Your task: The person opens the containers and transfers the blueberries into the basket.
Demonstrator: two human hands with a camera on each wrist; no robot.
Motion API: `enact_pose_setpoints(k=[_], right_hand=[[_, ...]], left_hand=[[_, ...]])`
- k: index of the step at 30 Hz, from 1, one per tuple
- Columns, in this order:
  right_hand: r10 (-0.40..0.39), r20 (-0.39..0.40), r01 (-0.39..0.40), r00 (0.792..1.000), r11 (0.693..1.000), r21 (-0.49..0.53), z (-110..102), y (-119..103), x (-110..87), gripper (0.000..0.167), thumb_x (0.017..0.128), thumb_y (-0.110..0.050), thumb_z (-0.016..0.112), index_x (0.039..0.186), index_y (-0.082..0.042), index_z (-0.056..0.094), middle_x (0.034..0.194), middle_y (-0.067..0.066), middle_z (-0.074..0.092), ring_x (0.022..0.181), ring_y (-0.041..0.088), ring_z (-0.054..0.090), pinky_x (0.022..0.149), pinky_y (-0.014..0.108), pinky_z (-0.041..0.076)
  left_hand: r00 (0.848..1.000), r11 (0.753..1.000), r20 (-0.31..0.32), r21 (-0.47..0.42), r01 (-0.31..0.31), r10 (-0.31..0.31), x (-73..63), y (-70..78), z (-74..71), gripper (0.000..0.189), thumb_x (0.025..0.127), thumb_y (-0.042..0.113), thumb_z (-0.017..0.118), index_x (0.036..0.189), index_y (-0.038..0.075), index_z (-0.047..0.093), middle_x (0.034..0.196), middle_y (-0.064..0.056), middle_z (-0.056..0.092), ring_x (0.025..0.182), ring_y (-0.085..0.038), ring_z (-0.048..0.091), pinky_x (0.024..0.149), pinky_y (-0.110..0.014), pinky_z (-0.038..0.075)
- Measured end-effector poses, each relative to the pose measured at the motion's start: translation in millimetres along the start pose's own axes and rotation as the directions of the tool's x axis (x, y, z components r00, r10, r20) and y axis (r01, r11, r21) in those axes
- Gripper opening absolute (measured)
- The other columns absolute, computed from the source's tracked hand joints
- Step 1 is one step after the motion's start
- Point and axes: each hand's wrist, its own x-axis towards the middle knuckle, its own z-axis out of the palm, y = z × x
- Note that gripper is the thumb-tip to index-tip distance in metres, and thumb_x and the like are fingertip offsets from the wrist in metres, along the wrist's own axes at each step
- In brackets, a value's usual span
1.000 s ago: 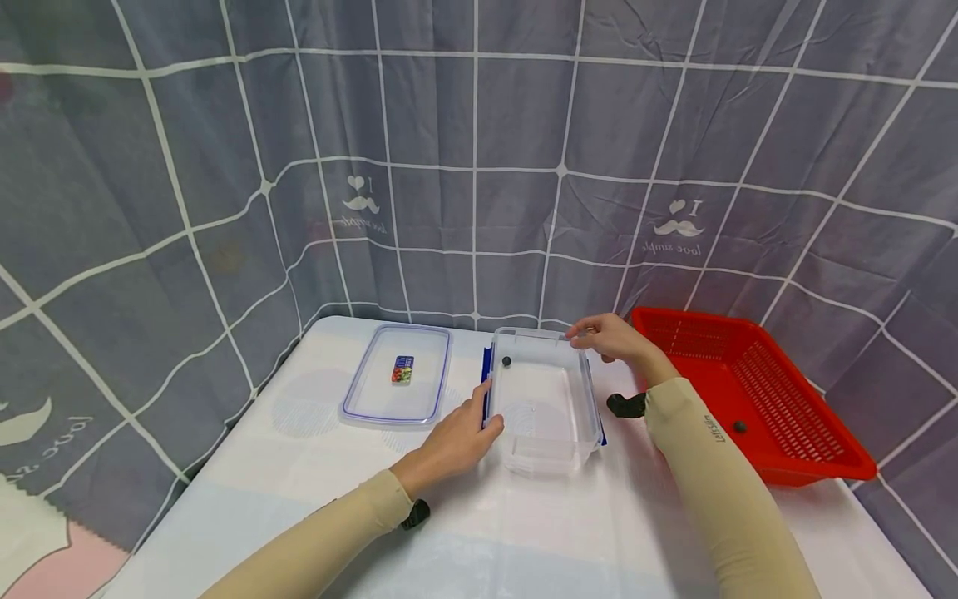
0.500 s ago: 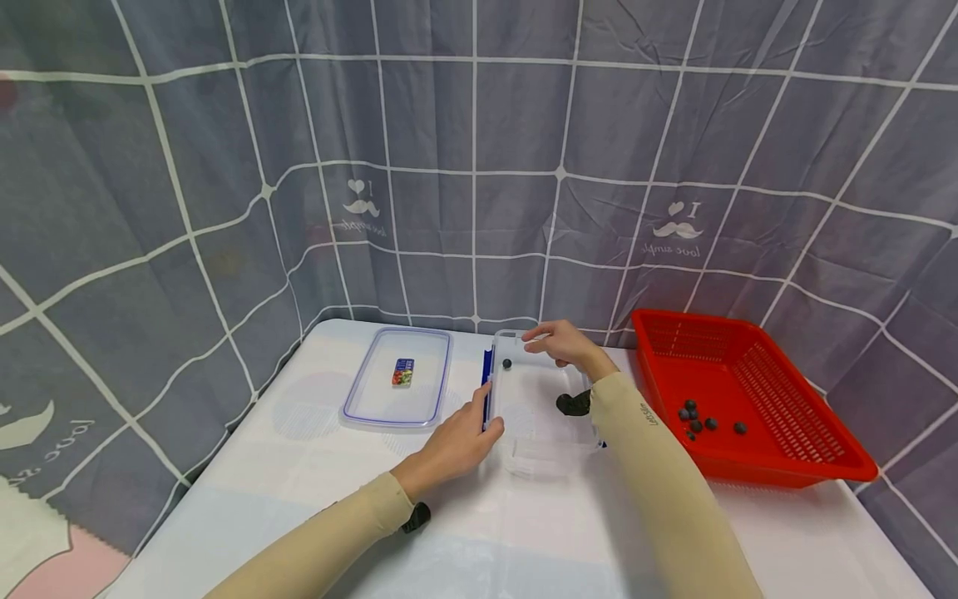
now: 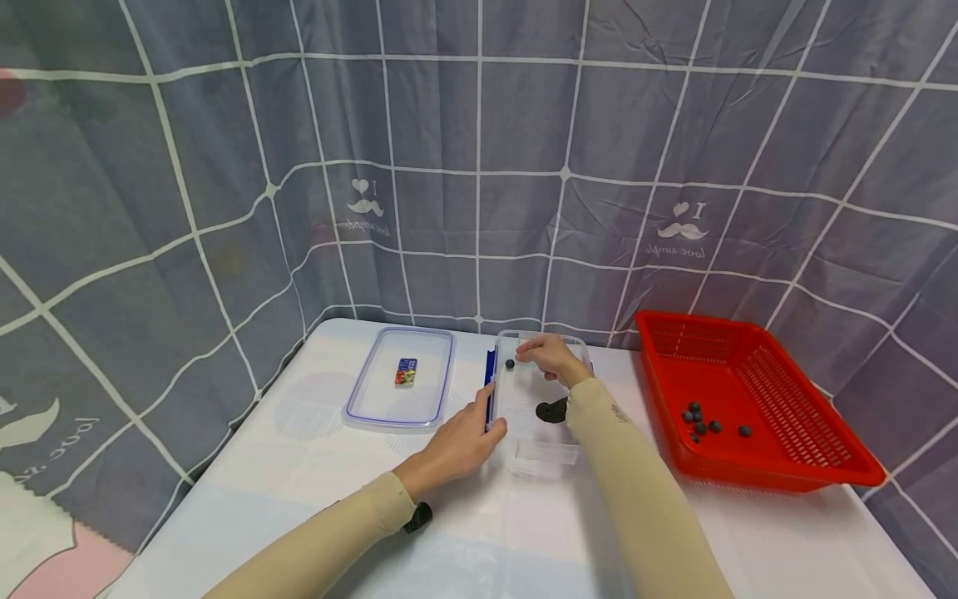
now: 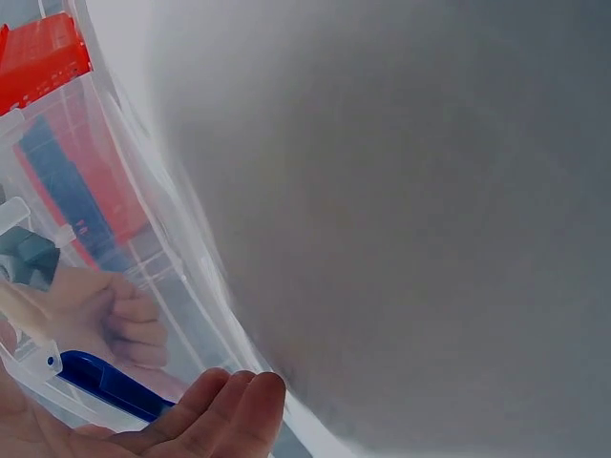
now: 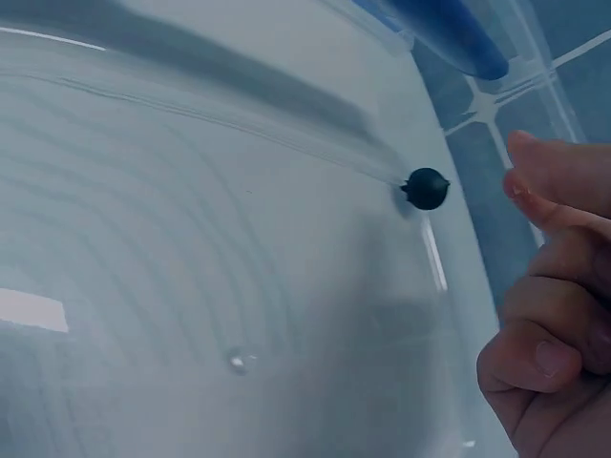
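Observation:
A clear plastic container [image 3: 524, 457] with blue side latches stands at mid-table. One blueberry [image 3: 510, 364] lies inside, near its far left corner; the right wrist view shows the blueberry [image 5: 427, 189] against the wall. My right hand [image 3: 550, 355] is over the container's far end, thumb and index fingertips close together just beside the blueberry, with nothing between them. In the right wrist view its other fingers [image 5: 539, 358] are curled. My left hand [image 3: 458, 437] rests against the container's left side by the blue latch [image 4: 110, 384], its fingers mostly straight.
A red basket [image 3: 756, 466] with several blueberries [image 3: 699, 428] stands to the right. Left of the container lies a clear lid [image 3: 389, 403] with a blue seal and a small printed label [image 3: 406, 372]. A grey checked curtain [image 3: 524, 216] hangs behind the table.
My right hand has moved left from the container's far right corner to beside the blueberry. Its arm has uncovered several blueberries in the basket. The left hand stays in place.

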Motion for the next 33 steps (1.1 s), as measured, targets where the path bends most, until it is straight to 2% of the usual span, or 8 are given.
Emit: enact_pose_setpoints(k=[4, 11, 16, 23, 28, 33], right_hand=[[0.035, -0.048, -0.033, 0.998, 0.999, 0.027, 8.4, 6.3, 3.0, 0.034, 0.091, -0.017, 0.071, 0.123, -0.005, 0.070, 0.073, -0.001, 0.047, 0.045, 0.008, 0.024, 0.044, 0.023, 0.028], [0.086, -0.087, -0.081, 0.992, 0.995, 0.066, 21.4, 13.5, 6.1, 0.033, 0.090, -0.017, 0.073, 0.120, -0.005, 0.071, 0.053, -0.007, 0.026, 0.045, 0.008, 0.023, 0.044, 0.023, 0.027], [0.111, -0.116, -0.106, 0.987, 0.993, 0.053, 25.6, 15.0, 8.9, 0.032, 0.089, -0.019, 0.074, 0.118, -0.007, 0.072, 0.051, -0.007, 0.025, 0.043, 0.009, 0.025, 0.043, 0.024, 0.028], [0.134, -0.146, -0.127, 0.980, 0.990, 0.057, 32.3, 16.4, 12.1, 0.031, 0.087, -0.020, 0.075, 0.115, -0.006, 0.073, 0.051, -0.006, 0.032, 0.040, 0.009, 0.030, 0.039, 0.024, 0.027], [0.152, -0.165, -0.142, 0.975, 0.987, 0.071, 38.3, 15.4, 12.9, 0.031, 0.086, -0.020, 0.077, 0.114, -0.006, 0.075, 0.052, -0.006, 0.033, 0.039, 0.009, 0.028, 0.039, 0.024, 0.027], [0.165, -0.198, -0.146, 0.966, 0.984, 0.106, 43.0, 11.4, 11.0, 0.029, 0.085, -0.016, 0.079, 0.111, -0.003, 0.076, 0.068, 0.000, 0.055, 0.040, 0.009, 0.027, 0.040, 0.025, 0.028]], left_hand=[[1.000, 1.000, 0.000, 0.000, -0.015, 0.015, 0.1, 0.7, -0.2, 0.074, 0.102, 0.048, 0.040, 0.161, 0.011, 0.018, 0.153, -0.020, 0.047, 0.135, -0.033, 0.052, 0.108, -0.051, 0.044], [1.000, 0.999, -0.009, 0.015, -0.029, 0.029, 1.5, -0.7, 2.0, 0.073, 0.102, 0.047, 0.040, 0.162, 0.012, 0.018, 0.150, -0.021, 0.050, 0.131, -0.032, 0.055, 0.106, -0.050, 0.046], [0.999, 0.999, -0.020, 0.019, -0.029, 0.029, 0.9, -0.3, 1.6, 0.073, 0.101, 0.047, 0.040, 0.161, 0.012, 0.019, 0.148, -0.021, 0.051, 0.130, -0.033, 0.056, 0.104, -0.050, 0.047], [0.999, 0.999, -0.019, 0.005, -0.031, 0.032, -1.8, 0.9, -0.8, 0.072, 0.102, 0.045, 0.041, 0.161, 0.009, 0.020, 0.148, -0.022, 0.051, 0.129, -0.034, 0.057, 0.104, -0.051, 0.047], [1.000, 1.000, -0.018, 0.011, -0.024, 0.024, -2.2, -0.9, -0.2, 0.072, 0.102, 0.044, 0.042, 0.161, 0.009, 0.020, 0.149, -0.022, 0.050, 0.131, -0.033, 0.055, 0.105, -0.051, 0.046], [0.999, 0.999, -0.023, 0.006, -0.031, 0.031, -2.6, -1.4, 0.3, 0.072, 0.102, 0.045, 0.041, 0.161, 0.009, 0.020, 0.149, -0.022, 0.050, 0.130, -0.033, 0.056, 0.104, -0.050, 0.046]])
